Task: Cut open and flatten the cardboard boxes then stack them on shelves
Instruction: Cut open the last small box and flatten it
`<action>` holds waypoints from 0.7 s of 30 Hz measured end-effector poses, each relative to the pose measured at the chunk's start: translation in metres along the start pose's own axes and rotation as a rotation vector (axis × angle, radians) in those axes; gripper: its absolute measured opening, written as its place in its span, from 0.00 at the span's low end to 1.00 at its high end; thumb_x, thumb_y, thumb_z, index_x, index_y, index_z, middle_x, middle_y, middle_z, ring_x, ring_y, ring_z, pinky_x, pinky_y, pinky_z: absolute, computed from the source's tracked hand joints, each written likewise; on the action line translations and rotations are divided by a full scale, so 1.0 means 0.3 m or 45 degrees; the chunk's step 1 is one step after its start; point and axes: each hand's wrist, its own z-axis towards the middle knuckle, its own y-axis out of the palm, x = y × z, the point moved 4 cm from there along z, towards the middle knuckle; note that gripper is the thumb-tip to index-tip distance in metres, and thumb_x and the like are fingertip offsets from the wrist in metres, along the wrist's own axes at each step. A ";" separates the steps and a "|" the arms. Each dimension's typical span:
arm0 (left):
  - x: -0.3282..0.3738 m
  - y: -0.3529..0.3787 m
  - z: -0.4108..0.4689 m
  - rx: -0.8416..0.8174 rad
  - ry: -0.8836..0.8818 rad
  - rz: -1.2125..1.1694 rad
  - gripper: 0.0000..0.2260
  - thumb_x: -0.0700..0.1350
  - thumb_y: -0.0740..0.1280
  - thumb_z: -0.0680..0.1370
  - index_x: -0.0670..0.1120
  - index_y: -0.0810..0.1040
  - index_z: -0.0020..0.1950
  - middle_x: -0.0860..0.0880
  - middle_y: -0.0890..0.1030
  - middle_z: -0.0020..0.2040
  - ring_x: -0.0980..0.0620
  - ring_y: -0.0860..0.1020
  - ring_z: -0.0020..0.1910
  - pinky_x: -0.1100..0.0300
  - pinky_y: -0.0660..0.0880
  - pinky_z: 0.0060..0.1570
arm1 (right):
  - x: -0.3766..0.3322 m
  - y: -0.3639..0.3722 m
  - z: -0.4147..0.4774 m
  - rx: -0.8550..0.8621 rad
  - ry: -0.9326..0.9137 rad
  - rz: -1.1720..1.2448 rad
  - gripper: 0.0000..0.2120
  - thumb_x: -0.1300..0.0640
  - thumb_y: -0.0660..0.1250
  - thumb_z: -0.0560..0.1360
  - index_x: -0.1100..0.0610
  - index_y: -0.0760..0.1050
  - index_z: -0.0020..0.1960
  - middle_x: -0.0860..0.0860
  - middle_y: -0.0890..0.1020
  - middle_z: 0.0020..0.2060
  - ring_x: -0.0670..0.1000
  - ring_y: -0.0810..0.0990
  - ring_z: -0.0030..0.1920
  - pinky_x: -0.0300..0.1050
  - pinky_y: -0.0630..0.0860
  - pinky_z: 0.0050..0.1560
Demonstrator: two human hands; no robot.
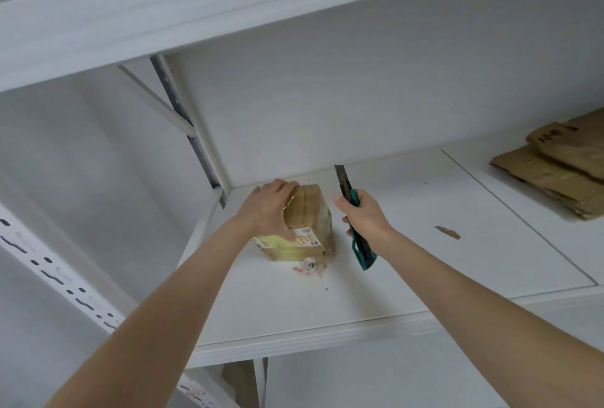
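Left forearm (157, 316) leads up-frame to the left hand (273, 208), cupping the box (310, 228) at centre frame on the shelf (408, 260). Just right, apart from it, the right hand (367, 216) grips the knife (362, 249), blade pointing up-frame.

Glossy-taped cardboard box (307, 224); matt white shelf (408, 263)

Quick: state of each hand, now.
Left hand: gripping the small cardboard box.
Right hand: gripping the green utility knife, blade out.
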 end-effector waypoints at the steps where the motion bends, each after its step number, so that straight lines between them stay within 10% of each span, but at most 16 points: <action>1: -0.014 0.001 -0.010 0.099 -0.050 -0.041 0.52 0.60 0.80 0.60 0.47 0.58 0.77 0.47 0.66 0.71 0.44 0.67 0.68 0.50 0.62 0.70 | 0.007 -0.021 -0.005 0.028 0.016 -0.008 0.09 0.53 0.61 0.81 0.57 0.71 0.57 0.54 0.76 0.45 0.51 0.74 0.38 0.45 0.74 0.36; 6: 0.015 0.028 -0.047 0.281 -0.211 -0.005 0.49 0.64 0.77 0.62 0.48 0.59 0.76 0.49 0.67 0.70 0.44 0.66 0.67 0.52 0.61 0.70 | 0.017 -0.042 -0.058 -0.036 -0.103 -0.294 0.21 0.61 0.55 0.81 0.45 0.67 0.71 0.53 0.82 0.44 0.50 0.75 0.32 0.42 0.73 0.31; 12: 0.060 0.147 -0.081 0.243 -0.199 0.018 0.48 0.66 0.74 0.63 0.49 0.59 0.76 0.51 0.67 0.69 0.46 0.66 0.66 0.54 0.60 0.70 | 0.027 -0.048 -0.097 -0.049 -0.156 -0.488 0.22 0.60 0.55 0.80 0.39 0.71 0.67 0.52 0.82 0.42 0.52 0.77 0.36 0.52 0.80 0.44; 21: 0.073 0.154 -0.070 0.216 -0.201 0.034 0.48 0.66 0.75 0.62 0.49 0.59 0.75 0.50 0.67 0.69 0.46 0.66 0.67 0.53 0.58 0.71 | 0.063 -0.056 -0.113 -0.161 -0.067 -0.521 0.23 0.59 0.55 0.81 0.40 0.69 0.70 0.50 0.81 0.40 0.50 0.76 0.34 0.45 0.78 0.36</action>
